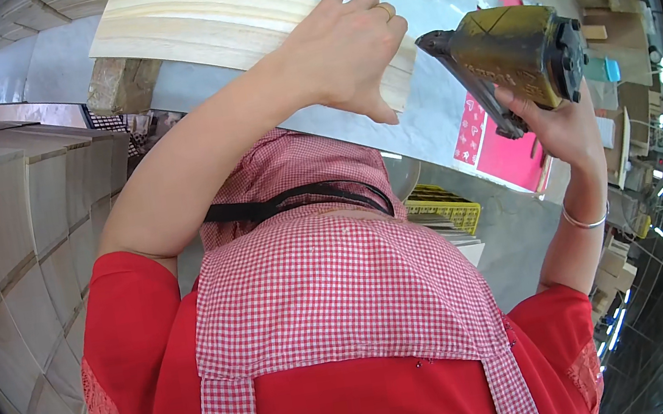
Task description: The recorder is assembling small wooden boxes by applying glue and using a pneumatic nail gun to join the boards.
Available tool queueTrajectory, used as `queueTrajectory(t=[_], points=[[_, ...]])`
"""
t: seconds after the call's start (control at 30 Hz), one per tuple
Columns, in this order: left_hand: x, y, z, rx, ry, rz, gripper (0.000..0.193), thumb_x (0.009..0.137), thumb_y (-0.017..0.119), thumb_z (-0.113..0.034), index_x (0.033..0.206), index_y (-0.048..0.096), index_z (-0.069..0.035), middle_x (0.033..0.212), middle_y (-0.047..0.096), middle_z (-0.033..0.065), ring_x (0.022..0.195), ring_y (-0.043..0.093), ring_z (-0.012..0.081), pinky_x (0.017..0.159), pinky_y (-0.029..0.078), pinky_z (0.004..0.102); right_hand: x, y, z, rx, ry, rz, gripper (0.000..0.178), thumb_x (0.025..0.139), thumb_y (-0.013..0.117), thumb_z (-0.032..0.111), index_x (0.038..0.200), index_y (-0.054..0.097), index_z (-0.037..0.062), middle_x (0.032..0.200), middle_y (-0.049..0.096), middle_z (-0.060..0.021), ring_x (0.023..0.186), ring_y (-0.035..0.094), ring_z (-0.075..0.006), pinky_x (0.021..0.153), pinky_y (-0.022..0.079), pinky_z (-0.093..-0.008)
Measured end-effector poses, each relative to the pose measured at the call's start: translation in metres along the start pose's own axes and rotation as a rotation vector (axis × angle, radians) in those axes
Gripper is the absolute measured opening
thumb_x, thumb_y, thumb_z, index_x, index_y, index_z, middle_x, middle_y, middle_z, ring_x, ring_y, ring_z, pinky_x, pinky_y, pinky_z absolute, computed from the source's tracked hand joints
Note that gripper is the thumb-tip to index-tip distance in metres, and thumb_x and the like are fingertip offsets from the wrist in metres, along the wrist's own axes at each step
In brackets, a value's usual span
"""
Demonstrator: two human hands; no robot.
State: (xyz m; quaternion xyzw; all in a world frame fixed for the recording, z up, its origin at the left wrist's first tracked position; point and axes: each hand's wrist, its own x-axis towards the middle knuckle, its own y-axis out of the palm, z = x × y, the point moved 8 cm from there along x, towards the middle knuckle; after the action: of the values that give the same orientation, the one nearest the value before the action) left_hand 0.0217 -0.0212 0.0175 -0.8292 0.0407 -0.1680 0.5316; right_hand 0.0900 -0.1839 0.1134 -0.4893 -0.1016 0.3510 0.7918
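Note:
My left hand spans the right end of a pale wooden board. Its thumb is at the near edge and its fingers bend over the far side, gripping the board. A ring is on one finger. To the right, my right hand is wrapped round the handle of a nail gun with a worn yellow-brown body and a dark nose. The nose points left, just beside the board's end and apart from my left hand. My right fingers are mostly hidden behind the tool.
Under the board is a grey-white worktop. A taped block sits below the board's left end. Pink printed sheet lies at the right edge. Stacked wooden panels stand at my left; a yellow crate is below the table.

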Motion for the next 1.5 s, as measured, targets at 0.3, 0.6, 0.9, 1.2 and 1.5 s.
queueTrajectory(t=[0.3,0.6,0.9,1.2,1.5], points=[[0.0,0.0,-0.001,0.007,-0.002,-0.005,0.079,0.054,0.084,-0.049,0.11,0.06,0.002,0.11,0.063,0.0172,0.113,0.054,0.0283,0.102,0.037,0.0419,0.007,0.004,-0.001,-0.02,0.041,0.057,0.035,0.081,0.079,0.01,0.111,0.065,-0.0017,0.101,0.072,-0.007,0.089,0.064,-0.0129,0.08,0.052,-0.0292],[-0.002,0.0,0.002,0.04,0.054,0.007,0.087,0.058,0.082,-0.055,0.117,0.058,0.004,0.113,0.062,0.0192,0.118,0.052,0.0301,0.107,0.034,0.0465,-0.017,-0.009,-0.032,0.073,0.042,-0.162,0.034,0.079,0.079,0.01,0.106,0.065,-0.0032,0.097,0.072,-0.0106,0.087,0.066,-0.0137,0.078,0.052,-0.0293],[-0.016,-0.047,0.091,-0.026,-0.222,0.611,0.06,0.076,0.072,-0.05,0.102,0.065,0.003,0.101,0.066,0.0193,0.096,0.065,0.0279,0.081,0.051,0.0367,-0.115,-0.012,-0.169,-0.546,-0.069,-0.659,0.053,0.081,0.068,0.012,0.131,0.052,0.0039,0.102,0.068,-0.021,0.075,0.068,-0.0379,0.067,0.053,-0.046],[0.036,-0.119,0.075,-0.602,-0.464,0.152,0.039,0.085,0.071,-0.029,0.108,0.064,0.001,0.099,0.066,0.005,0.091,0.062,0.0103,0.076,0.05,0.027,-0.145,0.029,-0.29,-0.496,0.703,-0.548,0.059,0.082,0.068,0.022,0.136,0.051,0.0061,0.103,0.066,-0.0269,0.095,0.063,-0.0449,0.082,0.05,-0.0513],[-0.061,0.0,0.057,-1.645,-0.836,-0.537,0.029,0.096,0.059,-0.014,0.12,0.054,0.001,0.113,0.064,0.0092,0.103,0.064,0.0182,0.089,0.054,0.0364,-0.015,-0.019,-0.232,-0.152,0.206,-0.832,0.057,0.08,0.076,0.029,0.123,0.058,-0.0035,0.109,0.065,-0.0248,0.1,0.064,-0.0388,0.087,0.05,-0.0414]])
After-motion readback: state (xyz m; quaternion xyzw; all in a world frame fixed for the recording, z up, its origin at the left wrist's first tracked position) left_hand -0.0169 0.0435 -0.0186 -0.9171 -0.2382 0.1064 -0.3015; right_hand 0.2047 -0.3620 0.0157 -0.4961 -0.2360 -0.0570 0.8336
